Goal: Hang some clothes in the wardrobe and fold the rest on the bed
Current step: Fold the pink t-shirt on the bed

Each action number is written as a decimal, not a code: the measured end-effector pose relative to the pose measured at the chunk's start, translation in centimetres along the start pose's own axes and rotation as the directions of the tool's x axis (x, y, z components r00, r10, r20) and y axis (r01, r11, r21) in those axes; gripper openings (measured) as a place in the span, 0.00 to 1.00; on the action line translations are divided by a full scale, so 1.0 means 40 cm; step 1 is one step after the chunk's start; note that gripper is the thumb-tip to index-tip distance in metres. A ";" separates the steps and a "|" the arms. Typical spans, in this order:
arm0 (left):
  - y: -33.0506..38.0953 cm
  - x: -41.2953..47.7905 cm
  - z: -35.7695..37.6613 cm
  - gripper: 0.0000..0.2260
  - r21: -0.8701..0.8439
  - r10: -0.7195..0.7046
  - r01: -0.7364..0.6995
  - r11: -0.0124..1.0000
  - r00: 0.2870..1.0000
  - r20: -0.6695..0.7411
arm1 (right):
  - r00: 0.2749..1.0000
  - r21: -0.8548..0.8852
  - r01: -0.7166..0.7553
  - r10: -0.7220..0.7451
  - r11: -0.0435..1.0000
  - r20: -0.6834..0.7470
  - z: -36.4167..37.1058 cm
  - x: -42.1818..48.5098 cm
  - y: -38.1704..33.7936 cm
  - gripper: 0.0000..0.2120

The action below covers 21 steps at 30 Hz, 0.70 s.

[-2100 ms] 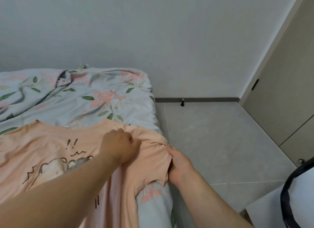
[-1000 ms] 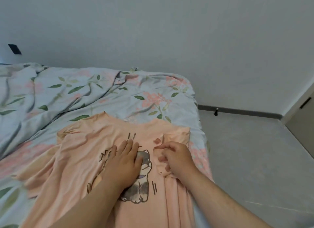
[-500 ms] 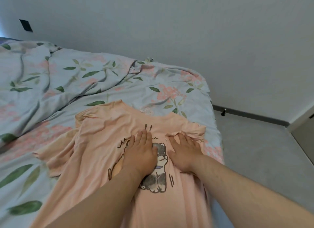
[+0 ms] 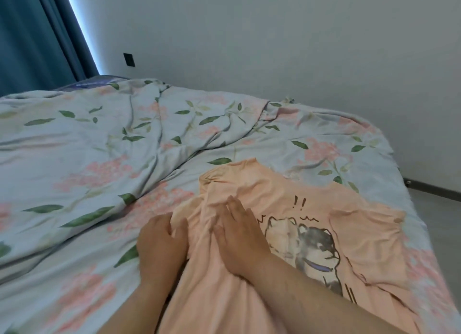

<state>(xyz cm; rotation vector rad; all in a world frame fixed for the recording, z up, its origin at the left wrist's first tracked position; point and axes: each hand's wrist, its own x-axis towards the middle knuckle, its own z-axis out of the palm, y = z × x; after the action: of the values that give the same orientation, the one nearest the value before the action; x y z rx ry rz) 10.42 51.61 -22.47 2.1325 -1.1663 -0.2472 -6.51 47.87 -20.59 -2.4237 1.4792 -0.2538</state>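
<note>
One peach T-shirt (image 4: pixel 287 204) lies face up on the bed (image 4: pixel 74 139), near its right edge, with two cartoon dogs and two exclamation marks printed on the chest. My two hands work its left side. My left hand (image 4: pixel 161 246) has its grip curled round the bunched left sleeve, the fingers tucked into the fabric. My right hand (image 4: pixel 240 239) lies flat just beside it, fingers straight, pressing the cloth and holding nothing. One floral duvet (image 4: pixel 149 124) covers the bed. One teal curtain (image 4: pixel 32 34) hangs at the far left.
</note>
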 end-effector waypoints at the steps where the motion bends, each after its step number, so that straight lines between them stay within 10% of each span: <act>1: -0.007 0.004 0.010 0.15 -0.007 0.012 -0.012 1.000 1.000 -0.004 | 1.000 -0.045 -0.001 0.001 0.999 -0.002 0.022 0.021 -0.008 0.37; 7: 0.002 0.023 0.025 0.09 0.112 0.029 -0.026 0.993 0.999 -0.025 | 0.989 -0.139 -0.072 0.052 0.988 -0.141 0.085 0.036 -0.003 0.29; 13: 0.015 0.102 -0.051 0.10 -0.496 -0.161 0.109 0.862 0.985 -0.063 | 0.981 -0.066 -0.085 0.072 0.994 -0.178 0.095 0.034 0.007 0.35; 18: 0.004 0.325 -0.125 0.07 -0.477 -0.260 0.198 0.856 0.963 -0.066 | 0.987 -0.025 -0.072 0.068 0.997 -0.144 0.085 0.029 0.007 0.40; 21: -0.025 0.374 -0.117 0.10 -0.659 -0.337 0.360 0.661 0.927 0.168 | 0.989 -0.018 -0.080 0.077 0.997 -0.127 0.075 0.027 0.007 0.41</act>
<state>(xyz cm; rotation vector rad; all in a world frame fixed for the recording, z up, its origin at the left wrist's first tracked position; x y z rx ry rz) 21.94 42.21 -17.35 1.6481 -0.5195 -0.7661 -5.35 47.25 -23.52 -2.3997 1.6361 -0.3813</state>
